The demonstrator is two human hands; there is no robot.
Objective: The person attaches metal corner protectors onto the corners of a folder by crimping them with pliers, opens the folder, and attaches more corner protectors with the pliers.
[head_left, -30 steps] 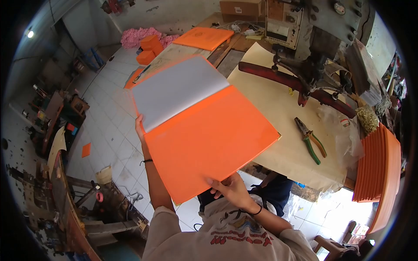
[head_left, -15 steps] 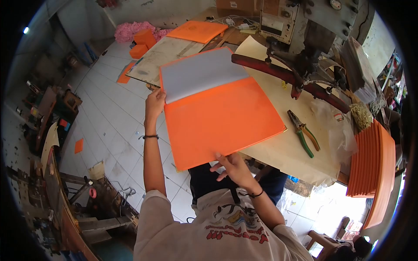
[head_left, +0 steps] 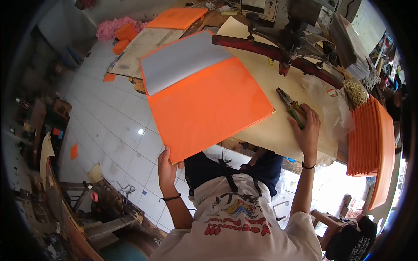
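Observation:
A large orange folder [head_left: 209, 111] lies opened out over the table's front edge, with a grey panel [head_left: 185, 63] across its far part. My left hand [head_left: 167, 168] pinches its near left corner, thumb on top and the other fingers partly hidden beneath. To the right, on the tan sheet, are combination pliers [head_left: 286, 99] with green and orange handles, jaws pointing away to the left. My right hand [head_left: 308, 132] is closed around those handles, covering much of them.
A dark red curved machine arm [head_left: 248, 47] extends over the table behind the pliers. A crumpled plastic bag [head_left: 331, 102] and a stack of orange folders [head_left: 365, 139] are at right. Another orange folder [head_left: 176, 18] lies on a board [head_left: 141, 50] at the back left.
My left hand has slid from the folder's left side down to its near left corner. My right hand has left the folder's near edge and taken hold of the pliers.

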